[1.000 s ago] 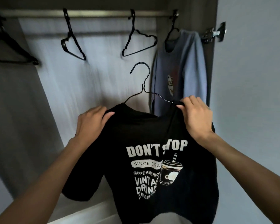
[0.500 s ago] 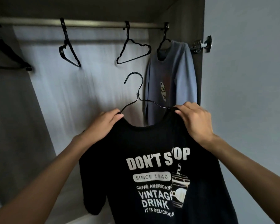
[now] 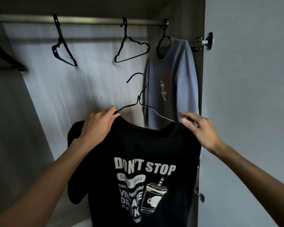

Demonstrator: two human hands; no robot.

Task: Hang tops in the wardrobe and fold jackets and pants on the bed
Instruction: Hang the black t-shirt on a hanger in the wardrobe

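Black T-shirt on wire hanger, well below the wardrobe rail: left hand grips one shoulder and the hanger arm, right hand, blurred, fingers loose, at the other shoulder.

Wardrobe rail before me: dark hanger at far left edge, bare black hanger left of middle, second bare hanger further right, end hanger carrying pale blue sweatshirt
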